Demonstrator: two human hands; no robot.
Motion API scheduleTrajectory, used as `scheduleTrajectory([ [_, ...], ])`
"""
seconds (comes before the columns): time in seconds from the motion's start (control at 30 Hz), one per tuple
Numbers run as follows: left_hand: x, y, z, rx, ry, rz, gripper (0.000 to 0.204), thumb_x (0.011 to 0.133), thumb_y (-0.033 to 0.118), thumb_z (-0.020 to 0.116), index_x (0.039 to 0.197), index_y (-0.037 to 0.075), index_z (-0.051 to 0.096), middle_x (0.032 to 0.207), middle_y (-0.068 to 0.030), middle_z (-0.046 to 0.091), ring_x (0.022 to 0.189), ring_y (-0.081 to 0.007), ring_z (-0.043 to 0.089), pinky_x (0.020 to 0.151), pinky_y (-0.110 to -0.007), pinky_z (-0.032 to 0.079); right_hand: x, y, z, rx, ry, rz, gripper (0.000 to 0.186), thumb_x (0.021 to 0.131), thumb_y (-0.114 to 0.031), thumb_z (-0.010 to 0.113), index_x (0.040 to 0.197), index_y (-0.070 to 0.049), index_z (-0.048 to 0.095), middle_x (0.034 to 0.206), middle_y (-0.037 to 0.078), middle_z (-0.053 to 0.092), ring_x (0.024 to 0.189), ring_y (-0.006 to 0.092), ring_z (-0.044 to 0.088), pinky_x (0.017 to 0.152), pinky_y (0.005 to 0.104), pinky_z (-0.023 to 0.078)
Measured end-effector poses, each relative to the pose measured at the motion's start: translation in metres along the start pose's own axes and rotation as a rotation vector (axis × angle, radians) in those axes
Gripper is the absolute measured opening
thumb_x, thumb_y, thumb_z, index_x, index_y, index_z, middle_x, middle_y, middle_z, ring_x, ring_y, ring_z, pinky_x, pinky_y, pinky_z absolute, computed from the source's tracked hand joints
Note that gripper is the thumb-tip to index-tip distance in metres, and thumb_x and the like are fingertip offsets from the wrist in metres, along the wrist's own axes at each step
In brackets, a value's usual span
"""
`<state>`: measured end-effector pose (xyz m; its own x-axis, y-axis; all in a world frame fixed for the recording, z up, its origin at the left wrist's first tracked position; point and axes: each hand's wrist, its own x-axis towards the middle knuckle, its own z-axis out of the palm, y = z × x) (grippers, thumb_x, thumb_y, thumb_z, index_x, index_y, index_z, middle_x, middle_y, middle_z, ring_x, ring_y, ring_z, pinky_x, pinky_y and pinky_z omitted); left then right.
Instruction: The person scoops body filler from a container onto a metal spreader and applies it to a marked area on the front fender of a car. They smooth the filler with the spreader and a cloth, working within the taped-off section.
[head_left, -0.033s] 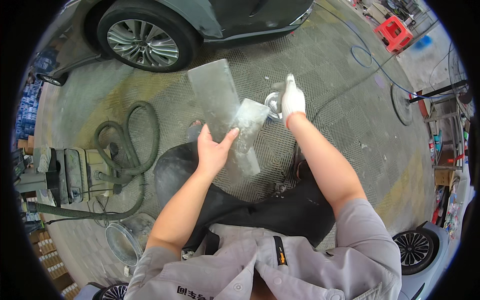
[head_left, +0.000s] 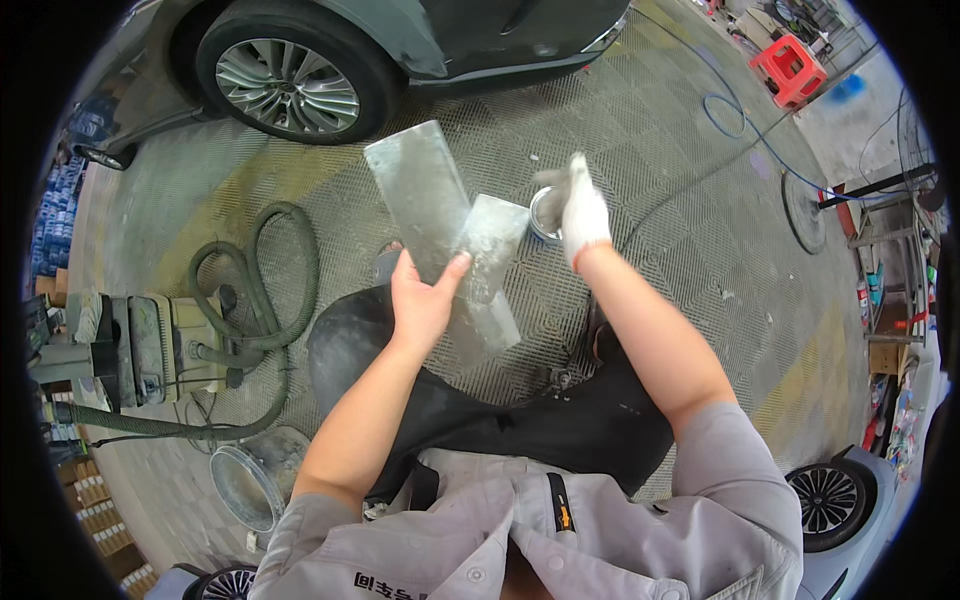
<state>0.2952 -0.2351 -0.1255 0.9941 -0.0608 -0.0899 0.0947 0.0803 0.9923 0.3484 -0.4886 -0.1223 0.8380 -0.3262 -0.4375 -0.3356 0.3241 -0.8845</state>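
Note:
My bare left hand [head_left: 425, 300] is closed on a long, dusty grey flat plate [head_left: 415, 180] and a smaller pale flat plate [head_left: 495, 235] lying across it. The thumb presses on the smaller plate, which has whitish smears. The long plate's lower end shows beyond my hand. My right hand [head_left: 587, 220], in a white knitted glove, is at the right side of an open round tin [head_left: 545, 212] on the floor. Its fingers are blurred and partly hidden, so I cannot tell whether they grip anything. The glove covers part of the tin.
A dark car with a wheel [head_left: 287, 88] stands ahead. On the left are a green corrugated hose [head_left: 285, 330], a dusty machine [head_left: 150, 350] and a bucket [head_left: 245, 488]. A red stool [head_left: 788, 70] and blue hose [head_left: 725, 112] are far right. Another car's wheel [head_left: 828, 503] is at lower right.
The two plates have shifted slightly to the left and tilted, catching more light. My gloved right hand has moved a little downward beside the tin.

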Motion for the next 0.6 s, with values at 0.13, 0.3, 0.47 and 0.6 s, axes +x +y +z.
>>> scheduleTrajectory([
  [0.13, 0.01, -0.003, 0.002, -0.055, -0.035, 0.063, 0.024, 0.112, 0.016, 0.071, 0.13, 0.001, 0.066, 0.124, -0.0069, 0.075, 0.111, -0.0123, 0.068, 0.1, -0.032, 0.054, -0.064, 0.031, 0.019, -0.267, -0.369, -0.04, 0.052, 0.108, -0.04, 0.073, 0.135, 0.005, 0.072, 0.125, 0.014, 0.079, 0.111, 0.0209, 0.071, 0.097, 0.0347, 0.056],
  [0.3, 0.014, -0.009, 0.008, 0.059, -0.006, 0.043, 0.028, 0.116, 0.028, 0.066, 0.126, 0.002, 0.071, 0.114, -0.0022, 0.076, 0.101, -0.0091, 0.066, 0.092, -0.028, 0.053, -0.049, -0.002, 0.002, -0.015, -0.085, -0.327, 0.023, 0.106, -0.013, 0.073, 0.115, 0.008, 0.075, 0.106, 0.011, 0.081, 0.09, 0.0162, 0.076, 0.082, 0.03, 0.059],
  [0.47, 0.015, -0.011, 0.01, 0.057, 0.059, 0.002, 0.027, 0.115, 0.027, 0.067, 0.124, 0.002, 0.071, 0.116, -0.0028, 0.076, 0.102, -0.0107, 0.067, 0.093, -0.03, 0.054, -0.066, 0.006, 0.003, -0.567, -0.067, -0.236, 0.033, 0.104, -0.02, 0.074, 0.121, 0.009, 0.076, 0.108, 0.018, 0.083, 0.097, 0.02, 0.078, 0.09, 0.035, 0.06],
  [0.6, 0.014, -0.014, 0.012, 0.024, 0.123, -0.008, 0.028, 0.114, 0.024, 0.068, 0.125, -0.001, 0.072, 0.118, -0.0058, 0.078, 0.106, -0.0132, 0.068, 0.098, -0.031, 0.054, -0.09, 0.018, 0.006, -0.504, -0.318, -0.315, 0.033, 0.102, -0.022, 0.074, 0.12, 0.006, 0.077, 0.108, 0.022, 0.083, 0.101, 0.0249, 0.081, 0.089, 0.0375, 0.061],
])
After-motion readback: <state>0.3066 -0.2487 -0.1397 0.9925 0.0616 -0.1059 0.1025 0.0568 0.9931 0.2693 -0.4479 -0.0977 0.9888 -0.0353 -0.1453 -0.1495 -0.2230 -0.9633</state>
